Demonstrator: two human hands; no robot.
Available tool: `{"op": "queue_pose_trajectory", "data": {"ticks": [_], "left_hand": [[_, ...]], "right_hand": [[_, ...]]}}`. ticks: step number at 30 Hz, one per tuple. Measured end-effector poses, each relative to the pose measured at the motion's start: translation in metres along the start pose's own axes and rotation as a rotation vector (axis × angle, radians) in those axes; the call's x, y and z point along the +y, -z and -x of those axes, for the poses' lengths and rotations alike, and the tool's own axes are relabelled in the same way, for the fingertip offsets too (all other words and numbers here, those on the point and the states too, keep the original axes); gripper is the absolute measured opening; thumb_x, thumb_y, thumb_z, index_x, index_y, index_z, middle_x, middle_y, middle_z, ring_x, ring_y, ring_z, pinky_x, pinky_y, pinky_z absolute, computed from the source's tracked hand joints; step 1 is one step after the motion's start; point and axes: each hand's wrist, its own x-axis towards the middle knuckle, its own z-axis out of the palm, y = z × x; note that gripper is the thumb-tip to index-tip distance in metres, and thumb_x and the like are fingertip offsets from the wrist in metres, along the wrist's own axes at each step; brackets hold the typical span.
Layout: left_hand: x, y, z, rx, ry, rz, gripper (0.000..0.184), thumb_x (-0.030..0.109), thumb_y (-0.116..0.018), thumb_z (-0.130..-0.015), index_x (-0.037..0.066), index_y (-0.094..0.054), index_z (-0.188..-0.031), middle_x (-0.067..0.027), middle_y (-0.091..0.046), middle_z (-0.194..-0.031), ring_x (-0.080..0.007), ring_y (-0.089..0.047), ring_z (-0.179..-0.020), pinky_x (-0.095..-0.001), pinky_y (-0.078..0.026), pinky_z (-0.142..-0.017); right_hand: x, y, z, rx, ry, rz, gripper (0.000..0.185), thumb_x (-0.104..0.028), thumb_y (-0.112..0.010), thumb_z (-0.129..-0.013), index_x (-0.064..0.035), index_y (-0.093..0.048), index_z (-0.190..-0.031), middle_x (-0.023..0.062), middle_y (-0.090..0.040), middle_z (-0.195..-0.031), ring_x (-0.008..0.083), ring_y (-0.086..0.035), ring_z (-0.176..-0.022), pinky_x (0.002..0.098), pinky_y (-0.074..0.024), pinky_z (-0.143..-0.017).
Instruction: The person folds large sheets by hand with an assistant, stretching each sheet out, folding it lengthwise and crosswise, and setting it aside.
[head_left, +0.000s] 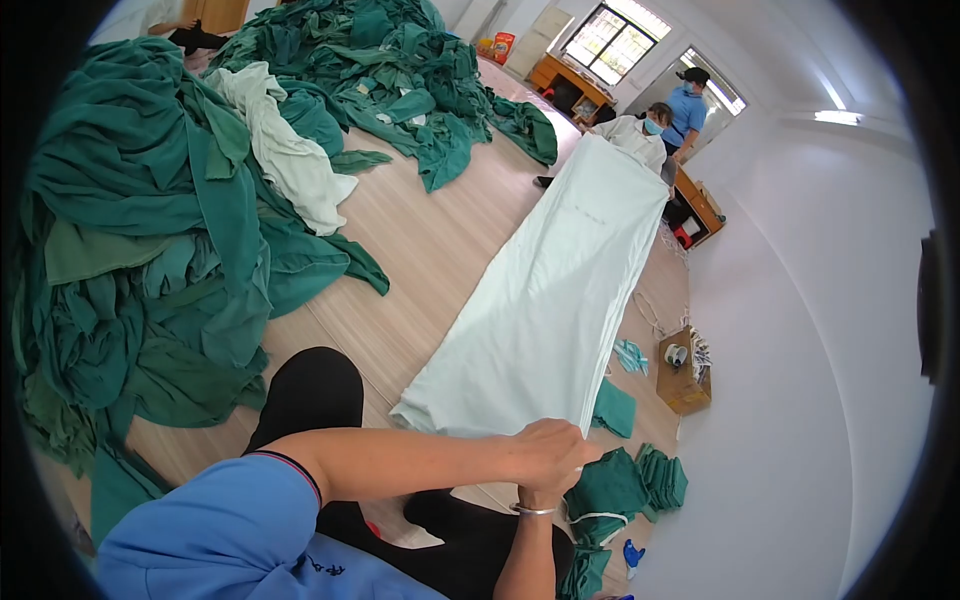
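A long, pale green sheet [540, 300], folded lengthwise, stretches away from me in the head view. My left hand [548, 450] reaches across my body and is closed on the sheet's near right corner. Just beneath it is my right hand [540, 496], with a metal bracelet at the wrist. The left hand covers most of its fingers, so I cannot tell what they grip. At the far end, a masked person in a white top [640, 130] holds the sheet up. The near left corner hangs free.
Heaps of dark green cloth [150, 200] fill the left, with a white cloth [285, 150] on top. Folded green bundles [662, 480] and a cardboard box [684, 385] lie along the right wall. Another person in blue [686, 110] stands behind, near desks.
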Motion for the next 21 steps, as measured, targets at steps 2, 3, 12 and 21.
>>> {"op": "queue_pose_trajectory", "data": {"ticks": [2,3,12,21], "left_hand": [[-0.013,-0.005,0.001,0.022,-0.022,0.055,0.005,0.005,-0.05,-0.062,0.001,-0.047,-0.062,-0.0214,-0.048,-0.053,-0.0398,-0.05,-0.052,-0.0442,-0.038,-0.046],[-0.016,-0.006,0.001,0.046,-0.045,0.109,0.005,0.006,-0.05,-0.062,0.002,-0.047,-0.064,-0.0201,-0.047,-0.049,-0.0392,-0.049,-0.049,-0.0431,-0.037,-0.044],[0.016,0.033,-0.022,0.131,-0.092,0.509,0.005,-0.002,-0.043,-0.062,-0.001,-0.042,-0.067,-0.0186,-0.046,-0.052,-0.0376,-0.045,-0.05,-0.04,-0.035,-0.047],[0.063,0.076,-0.053,0.307,-0.184,0.784,0.007,-0.002,-0.047,-0.068,0.0,-0.041,-0.069,-0.0035,-0.038,-0.056,-0.0072,-0.035,-0.053,-0.0251,-0.031,-0.046]], "right_hand": [[0.006,0.002,-0.005,0.0,-0.032,0.002,0.035,-0.022,-0.059,-0.075,-0.0018,-0.052,-0.103,0.013,-0.056,-0.095,0.0228,-0.055,-0.083,0.0338,-0.0436,-0.066],[0.009,0.001,-0.007,-0.003,-0.045,0.006,0.035,-0.022,-0.059,-0.075,-0.0018,-0.052,-0.103,0.0132,-0.056,-0.095,0.0231,-0.055,-0.083,0.034,-0.0437,-0.066],[0.077,-0.058,-0.021,-0.1,-0.232,0.108,0.034,-0.025,-0.056,-0.078,-0.0018,-0.054,-0.102,0.0152,-0.057,-0.096,0.0254,-0.057,-0.082,0.0359,-0.0446,-0.064],[0.124,-0.025,-0.015,0.062,-0.272,0.451,0.034,-0.029,-0.054,-0.08,-0.0019,-0.056,-0.101,0.0172,-0.058,-0.096,0.0277,-0.058,-0.082,0.0378,-0.0455,-0.062]]}}
